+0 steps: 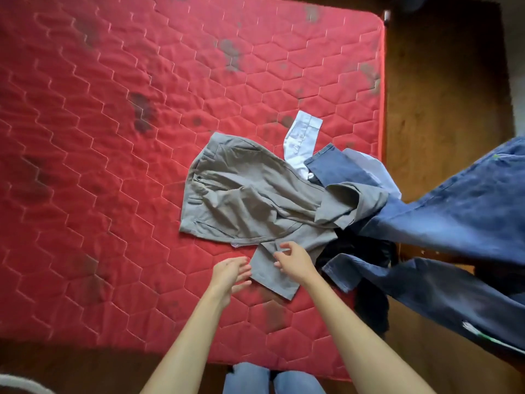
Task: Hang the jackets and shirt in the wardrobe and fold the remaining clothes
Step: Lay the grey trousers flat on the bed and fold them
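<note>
- Two bare arms reach out in front of us. The left grip (229, 270) is open, fingers straight and together, hovering just beside the near leg of the grey trousers (241, 194).
- The right grip (295, 264) sits right over that same leg, fingers loosely curled. We cannot tell whether they pinch the cloth or only touch it.
- There is one pair of grey trousers. It lies rumpled on the red mattress (113, 137), waistband to the left, one leg pointing toward us and the other bunched off to the right.
- There is one pale shirt (302, 137) just beyond the trousers. Its cuffed sleeve sticks up on the mattress and the rest is tucked under denim.
- We count two broad stretches of blue denim (454, 217) on the right, blurred and reaching past the mattress edge. We cannot tell if they are one garment or two.
- One dark garment (372, 305) is heaped between the trousers and the denim, at the mattress edge.
- The wooden floor (440, 95) shows along the right.
- Our two knees (272, 379) in light jeans show at the bottom.
</note>
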The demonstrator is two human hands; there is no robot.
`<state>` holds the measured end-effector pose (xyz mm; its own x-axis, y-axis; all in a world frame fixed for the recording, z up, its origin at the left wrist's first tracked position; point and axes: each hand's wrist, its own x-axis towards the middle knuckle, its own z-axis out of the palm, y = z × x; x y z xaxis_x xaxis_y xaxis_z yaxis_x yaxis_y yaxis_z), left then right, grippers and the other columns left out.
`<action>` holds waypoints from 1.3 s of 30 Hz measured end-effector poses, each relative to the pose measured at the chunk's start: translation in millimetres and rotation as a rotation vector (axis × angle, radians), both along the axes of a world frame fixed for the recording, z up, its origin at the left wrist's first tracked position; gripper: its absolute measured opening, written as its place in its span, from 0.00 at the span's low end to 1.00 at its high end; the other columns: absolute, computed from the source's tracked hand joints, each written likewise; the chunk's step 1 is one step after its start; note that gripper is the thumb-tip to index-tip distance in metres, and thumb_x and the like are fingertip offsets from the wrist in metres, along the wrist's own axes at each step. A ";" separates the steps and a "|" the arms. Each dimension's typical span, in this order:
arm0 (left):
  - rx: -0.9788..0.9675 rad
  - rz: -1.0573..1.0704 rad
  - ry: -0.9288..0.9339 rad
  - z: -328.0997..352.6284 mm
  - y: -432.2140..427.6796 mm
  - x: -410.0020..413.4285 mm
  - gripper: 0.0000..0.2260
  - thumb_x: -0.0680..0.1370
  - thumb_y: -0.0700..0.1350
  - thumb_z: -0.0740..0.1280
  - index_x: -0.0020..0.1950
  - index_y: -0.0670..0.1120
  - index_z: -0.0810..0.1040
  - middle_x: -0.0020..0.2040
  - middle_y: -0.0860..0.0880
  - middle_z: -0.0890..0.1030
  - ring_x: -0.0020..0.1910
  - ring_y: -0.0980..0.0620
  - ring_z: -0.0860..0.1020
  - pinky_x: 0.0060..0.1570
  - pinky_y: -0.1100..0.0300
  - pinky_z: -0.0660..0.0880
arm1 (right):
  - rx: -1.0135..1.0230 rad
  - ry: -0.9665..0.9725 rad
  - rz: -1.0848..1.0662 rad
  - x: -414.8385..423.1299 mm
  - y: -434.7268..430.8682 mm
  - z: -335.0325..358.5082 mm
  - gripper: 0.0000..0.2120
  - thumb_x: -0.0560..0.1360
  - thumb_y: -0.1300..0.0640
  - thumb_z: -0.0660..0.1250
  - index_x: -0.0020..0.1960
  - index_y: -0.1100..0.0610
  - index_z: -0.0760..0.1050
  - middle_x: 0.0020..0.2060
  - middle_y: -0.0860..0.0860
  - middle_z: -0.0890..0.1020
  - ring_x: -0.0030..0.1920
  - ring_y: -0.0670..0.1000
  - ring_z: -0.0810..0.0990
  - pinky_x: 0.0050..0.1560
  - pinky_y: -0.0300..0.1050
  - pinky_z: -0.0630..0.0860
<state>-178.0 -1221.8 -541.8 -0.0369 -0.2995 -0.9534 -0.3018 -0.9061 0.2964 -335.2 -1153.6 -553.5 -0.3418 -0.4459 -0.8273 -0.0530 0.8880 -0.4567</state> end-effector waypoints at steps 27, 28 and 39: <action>0.098 0.520 -0.167 -233.4 -97.7 -12.4 0.14 0.76 0.47 0.73 0.58 0.43 0.77 0.51 0.43 0.79 0.49 0.47 0.78 0.50 0.53 0.75 | -0.056 0.261 0.175 -29.2 -84.1 -198.0 0.24 0.78 0.50 0.67 0.71 0.45 0.65 0.40 0.46 0.81 0.50 0.53 0.80 0.57 0.51 0.74; 0.038 0.529 -0.189 -234.7 -99.8 -10.8 0.14 0.76 0.46 0.73 0.57 0.42 0.77 0.54 0.43 0.79 0.53 0.46 0.78 0.50 0.53 0.75 | -0.058 0.263 0.165 -29.6 -90.4 -200.6 0.24 0.78 0.49 0.67 0.72 0.44 0.65 0.38 0.45 0.81 0.51 0.53 0.80 0.56 0.51 0.74; 0.029 0.596 0.236 -194.3 -112.9 3.6 0.18 0.80 0.46 0.66 0.69 0.41 0.75 0.62 0.41 0.81 0.61 0.42 0.80 0.54 0.46 0.78 | -0.061 0.131 0.112 -22.9 -85.9 -187.1 0.07 0.77 0.59 0.67 0.42 0.51 0.73 0.27 0.50 0.79 0.27 0.47 0.76 0.39 0.48 0.77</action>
